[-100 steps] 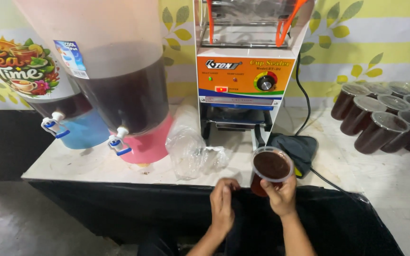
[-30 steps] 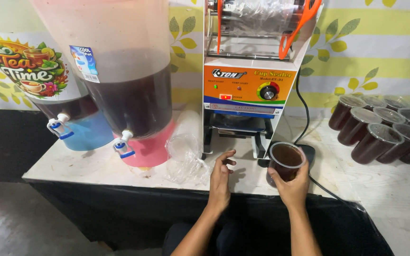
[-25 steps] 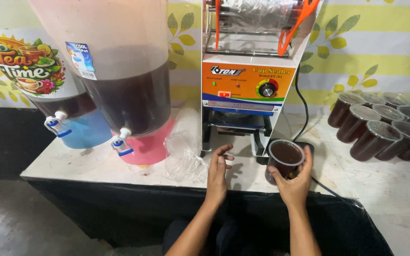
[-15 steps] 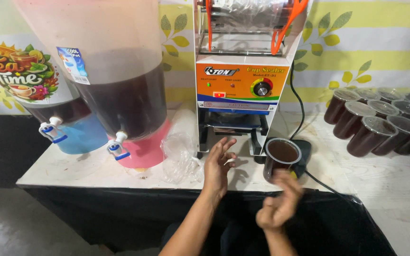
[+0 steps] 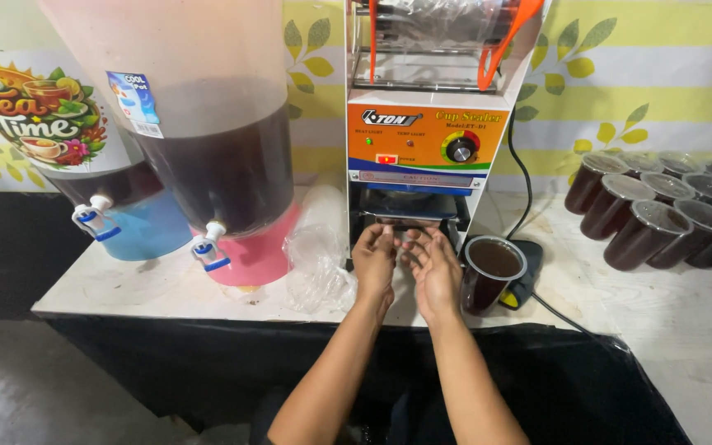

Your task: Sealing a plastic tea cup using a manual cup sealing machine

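Note:
Both my hands reach toward the front slot of an orange, white and blue cup-sealing machine (image 5: 426, 144). My left hand (image 5: 374, 257) and my right hand (image 5: 434, 264) are side by side at the machine's dark tray opening (image 5: 409, 206), fingers spread, holding nothing I can see. A clear plastic cup of dark tea (image 5: 490, 272) stands uncovered on the counter just right of my right hand, touching nothing.
Two large drink dispensers with dark tea, one on a pink base (image 5: 224, 165) and one on a blue base (image 5: 125, 218), stand at left. Crumpled clear plastic bags (image 5: 316, 268) lie beside them. Several filled cups (image 5: 653, 218) sit at right. A black pedal and cable (image 5: 527, 264) lie behind the cup.
My right hand set the cup of tea down on the counter and let go. Both hands then moved forward to the sealing machine's tray opening.

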